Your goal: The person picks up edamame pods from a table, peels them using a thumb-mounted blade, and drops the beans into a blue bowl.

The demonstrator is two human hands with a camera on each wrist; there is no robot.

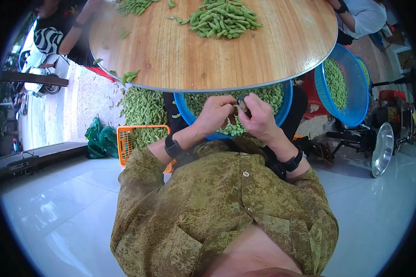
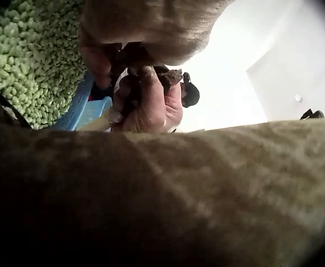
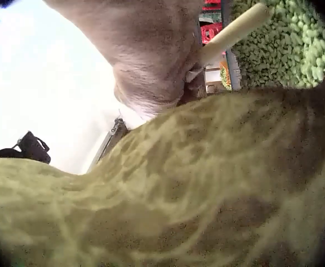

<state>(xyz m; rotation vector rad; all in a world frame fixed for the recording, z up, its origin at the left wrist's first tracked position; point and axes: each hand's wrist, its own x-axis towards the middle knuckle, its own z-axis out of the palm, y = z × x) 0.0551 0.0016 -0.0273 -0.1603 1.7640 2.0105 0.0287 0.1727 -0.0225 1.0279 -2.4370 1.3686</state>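
Both hands meet over a blue basin (image 1: pixel 289 104) of shelled green beans (image 1: pixel 208 104) on the person's lap, below the table edge. The left hand (image 1: pixel 216 113) has bent fingers and pinches at a small brownish piece (image 2: pixel 170 77) between the hands; its kind cannot be told. The right hand (image 1: pixel 260 115) has its fingers curled up against the left. A pale, round-ended rod, like a handle (image 3: pixel 237 33), sticks out from the right hand's grip toward the beans. Much of what lies between the fingers is hidden in the head view.
Bean pods lie piled on the wooden table (image 1: pixel 162 55), one heap (image 1: pixel 224 18) near its far middle. More pods (image 1: pixel 145 106) cover the floor at left, by an orange basket (image 1: pixel 119 143) and green bag (image 1: pixel 101 138). A second blue basin (image 1: pixel 356 115) stands right. Other people sit across.
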